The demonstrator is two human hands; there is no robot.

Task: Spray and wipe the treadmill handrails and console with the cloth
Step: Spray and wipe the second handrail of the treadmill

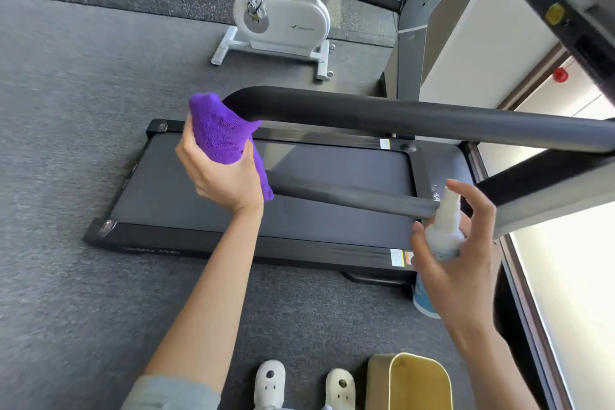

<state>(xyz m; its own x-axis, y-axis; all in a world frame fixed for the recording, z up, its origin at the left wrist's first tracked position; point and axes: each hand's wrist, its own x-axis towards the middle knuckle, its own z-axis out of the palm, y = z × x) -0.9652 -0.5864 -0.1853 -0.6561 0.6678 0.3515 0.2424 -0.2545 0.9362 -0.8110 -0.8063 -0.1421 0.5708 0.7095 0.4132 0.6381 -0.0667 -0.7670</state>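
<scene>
Left hand gripping purple cloth against bent end of near handrail, right hand wrapped round blurred spray bottle, base hidden by palm; console cut off top right

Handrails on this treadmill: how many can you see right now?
2. The upper handrail crosses mid-frame, with the purple cloth in the left hand at its bent end. The lower handrail runs toward the spray bottle in the right hand.
</scene>
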